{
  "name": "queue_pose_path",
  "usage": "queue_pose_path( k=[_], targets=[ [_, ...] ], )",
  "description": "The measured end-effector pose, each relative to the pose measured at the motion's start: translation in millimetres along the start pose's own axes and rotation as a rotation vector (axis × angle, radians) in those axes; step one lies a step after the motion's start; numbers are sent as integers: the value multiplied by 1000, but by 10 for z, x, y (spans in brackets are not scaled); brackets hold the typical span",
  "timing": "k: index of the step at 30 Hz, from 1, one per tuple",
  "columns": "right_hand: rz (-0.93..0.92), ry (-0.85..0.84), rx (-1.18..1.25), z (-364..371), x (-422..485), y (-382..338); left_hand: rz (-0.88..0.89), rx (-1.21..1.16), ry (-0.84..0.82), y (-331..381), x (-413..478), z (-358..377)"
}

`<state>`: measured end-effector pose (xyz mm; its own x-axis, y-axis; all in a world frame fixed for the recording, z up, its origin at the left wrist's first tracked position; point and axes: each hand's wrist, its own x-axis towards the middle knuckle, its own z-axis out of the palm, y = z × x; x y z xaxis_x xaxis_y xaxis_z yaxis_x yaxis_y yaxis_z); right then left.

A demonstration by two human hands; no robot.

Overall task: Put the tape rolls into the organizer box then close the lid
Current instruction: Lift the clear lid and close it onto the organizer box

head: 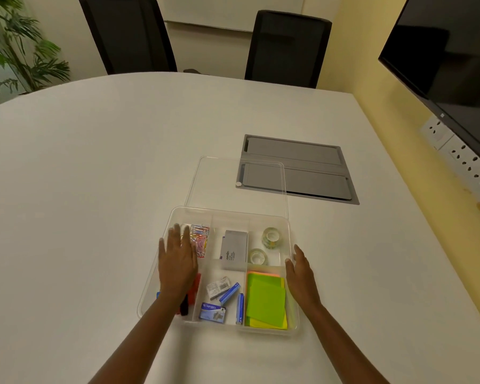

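Observation:
The clear organizer box (pixel 227 212) sits on the white table in front of me, its lid off. Two clear tape rolls lie in its back right compartment: a bigger tape roll (pixel 272 237) behind and a smaller tape roll (pixel 258 256) in front of it. The transparent lid (pixel 205 184) lies flat on the table just behind the box. My left hand (pixel 178 261) hovers flat over the box's left compartments, fingers spread, holding nothing. My right hand (pixel 299 268) is beside the box's right wall, fingers apart and empty.
The box also holds coloured paper clips (pixel 200 239), a grey carton (pixel 234 250), staple boxes (pixel 219 297) and green sticky notes (pixel 265 300). A grey cable hatch (pixel 311 173) is set into the table behind the lid. Two black chairs stand at the far edge; a wall with sockets is on the right.

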<state>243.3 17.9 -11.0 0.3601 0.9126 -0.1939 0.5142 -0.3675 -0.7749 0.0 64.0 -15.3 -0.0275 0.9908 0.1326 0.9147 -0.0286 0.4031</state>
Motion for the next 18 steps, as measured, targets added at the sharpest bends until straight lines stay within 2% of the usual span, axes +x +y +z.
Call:
queue_pose_path(
  k=[5, 8, 11, 18],
  targets=[
    [62, 43, 132, 60, 4, -16, -210, 156, -125, -280, 62, -172],
    [70, 74, 136, 93, 17, -13, -274, -62, -180, -336, 87, -196],
    [73, 94, 129, 105, 43, -24, -293, -272, -140, -315, 110, -221],
    [83, 93, 121, 93, 191, -103, -293, -315, -111, -282, 243, -184]
  ],
)
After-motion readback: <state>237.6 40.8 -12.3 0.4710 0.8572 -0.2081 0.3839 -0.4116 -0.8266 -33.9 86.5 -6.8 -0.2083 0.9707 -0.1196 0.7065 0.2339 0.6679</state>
